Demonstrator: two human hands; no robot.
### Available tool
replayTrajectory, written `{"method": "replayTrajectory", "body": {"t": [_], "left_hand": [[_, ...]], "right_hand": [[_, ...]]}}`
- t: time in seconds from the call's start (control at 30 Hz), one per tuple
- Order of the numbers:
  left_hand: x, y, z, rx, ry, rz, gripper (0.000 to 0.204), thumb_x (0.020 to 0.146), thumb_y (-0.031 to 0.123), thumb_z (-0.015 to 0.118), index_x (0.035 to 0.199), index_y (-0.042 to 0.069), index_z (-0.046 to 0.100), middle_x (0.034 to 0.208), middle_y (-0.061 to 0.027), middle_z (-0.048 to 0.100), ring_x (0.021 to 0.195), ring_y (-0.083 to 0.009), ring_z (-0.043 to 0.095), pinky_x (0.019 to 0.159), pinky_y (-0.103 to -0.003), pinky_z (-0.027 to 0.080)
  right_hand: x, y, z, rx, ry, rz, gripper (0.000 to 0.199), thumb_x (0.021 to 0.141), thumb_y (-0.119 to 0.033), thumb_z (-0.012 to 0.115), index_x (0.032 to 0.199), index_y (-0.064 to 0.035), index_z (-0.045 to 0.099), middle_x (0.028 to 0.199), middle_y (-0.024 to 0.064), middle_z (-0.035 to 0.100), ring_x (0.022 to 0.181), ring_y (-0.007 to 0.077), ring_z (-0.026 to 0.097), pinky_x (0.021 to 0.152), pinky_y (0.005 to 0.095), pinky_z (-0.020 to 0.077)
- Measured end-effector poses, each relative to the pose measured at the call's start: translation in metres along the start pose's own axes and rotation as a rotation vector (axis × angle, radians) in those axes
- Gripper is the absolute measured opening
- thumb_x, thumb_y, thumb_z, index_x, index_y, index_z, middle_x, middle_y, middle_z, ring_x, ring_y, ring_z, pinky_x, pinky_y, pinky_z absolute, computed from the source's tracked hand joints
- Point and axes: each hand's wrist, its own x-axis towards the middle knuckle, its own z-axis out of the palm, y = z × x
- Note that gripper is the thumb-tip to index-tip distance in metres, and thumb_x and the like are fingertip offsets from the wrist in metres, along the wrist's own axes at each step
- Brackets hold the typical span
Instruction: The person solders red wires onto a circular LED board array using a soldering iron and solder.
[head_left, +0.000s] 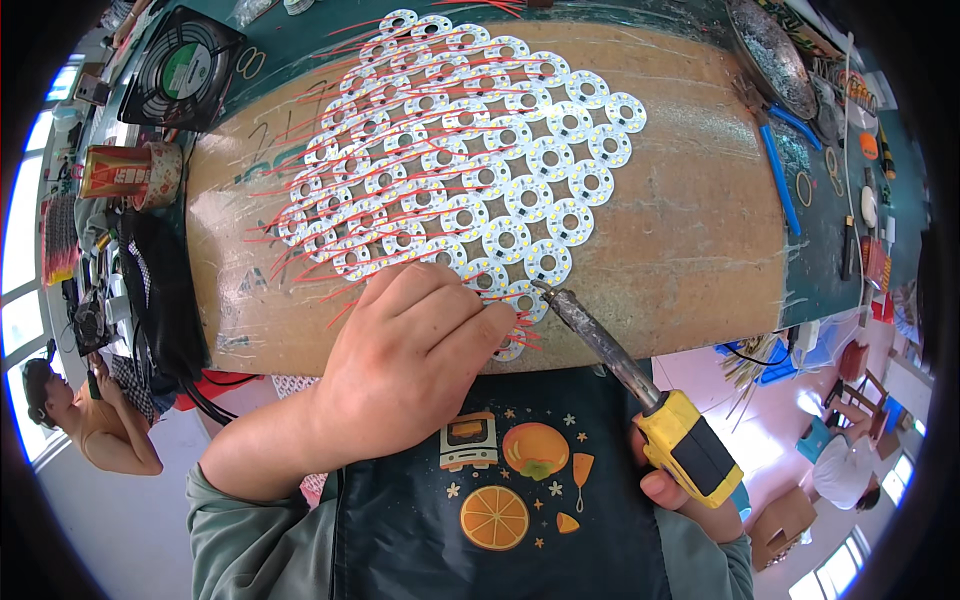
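Now, clock centre: the middle of the brown board (690,230) on the green worktop (290,50), with 12 farthest from the wearer
White discs (506,223): ringlike, dotted yellow, spread in slanting rows around the centre and toward 6 o'clock; the close rows probably keep every piece within reach
Red wires (410,215): most trail toward 9 o'clock, presumably all one way to avoid tangles
Left hand (415,360): between 6 and 7 o'clock, fingers curled down over the lower discs, perhaps steadying one; whether it pinches anything is hidden
Right hand (690,510): at 5 o'clock, wrapped around the yellow handle of the soldering iron (668,425), likely to keep skin off the metal shaft
Iron tip: just beside or touching a lower disc near the left fingers; I cannot tell which
Edges: black fan (185,70) at 10 o'clock, blue-handled pliers (780,180) at 3, seemingly parked aside to leave the discs room
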Motion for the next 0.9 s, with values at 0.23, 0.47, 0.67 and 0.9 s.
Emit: {"method": "replayTrajectory", "body": {"t": [0.23,0.47,0.67,0.9], "left_hand": [[-0.001,0.004,-0.016,0.026,-0.071,-0.022,0.037,0.064,-0.001,0.078,0.100,0.003,0.071,0.087,-0.0066,0.063,0.081,-0.0258,0.063,0.072,-0.036,0.051],[-0.003,-0.001,-0.048,0.075,-0.114,-0.047,0.037,0.062,-0.001,0.079,0.098,0.004,0.072,0.084,-0.0061,0.063,0.078,-0.0257,0.063,0.069,-0.037,0.051],[0.013,-0.015,-0.043,0.084,0.060,-0.039,0.033,0.063,-0.001,0.079,0.095,0.003,0.073,0.084,-0.0080,0.065,0.077,-0.0268,0.064,0.068,-0.037,0.052],[0.026,-0.027,-0.021,0.129,0.042,-0.003,0.036,0.061,-0.003,0.070,0.095,0.005,0.071,0.085,-0.0068,0.065,0.082,-0.0268,0.066,0.073,-0.037,0.054]], "right_hand": [[-0.001,0.003,0.003,-0.029,0.029,0.001,0.052,0.084,-0.047,0.074,0.109,-0.0024,0.068,0.091,0.0116,0.068,0.074,0.0321,0.066,0.062,0.0395,0.0493],[0.003,0.004,0.005,0.105,0.036,0.021,0.051,0.085,-0.045,0.074,0.111,-0.0017,0.067,0.088,0.0106,0.066,0.069,0.0301,0.063,0.060,0.0383,0.0473],[0.022,0.001,0.005,0.203,0.005,-0.040,0.036,0.086,-0.040,0.075,0.089,-0.0053,0.065,0.074,0.0054,0.060,0.060,0.0266,0.059,0.052,0.0343,0.0437],[0.049,-0.015,0.014,0.164,0.061,-0.082,0.036,0.088,-0.041,0.073,0.077,-0.0101,0.059,0.069,0.0037,0.056,0.055,0.0251,0.056,0.050,0.0351,0.0440]]}}
